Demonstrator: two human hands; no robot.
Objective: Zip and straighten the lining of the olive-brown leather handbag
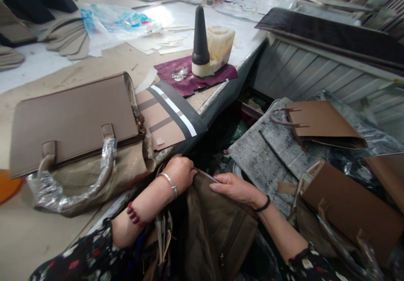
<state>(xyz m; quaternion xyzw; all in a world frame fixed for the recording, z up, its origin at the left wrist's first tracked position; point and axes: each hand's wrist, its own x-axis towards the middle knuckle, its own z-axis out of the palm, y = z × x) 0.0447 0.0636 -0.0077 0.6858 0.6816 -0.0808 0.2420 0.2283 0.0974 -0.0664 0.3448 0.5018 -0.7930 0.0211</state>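
A dark olive fabric bag lining (208,222) with a zipped pocket hangs below the table edge, between my arms. My left hand (180,172) is closed on the top edge of the lining. My right hand (235,187) pinches the same edge a little further right, thumb on top. The stretch of edge between the two hands is pulled fairly straight. Beside my left forearm, a taupe handbag (75,117) lies on the table with its plastic-wrapped handle toward me. The lower part of the lining runs out of view.
A glue pot with a black cone-shaped top (200,41) stands on a maroon scrap (167,72) near the table's edge. A striped panel (170,131) lies before it. Brown handbags (328,121) rest on a grey stained board (268,155) at right. Clear plastic (116,22) lies further back.
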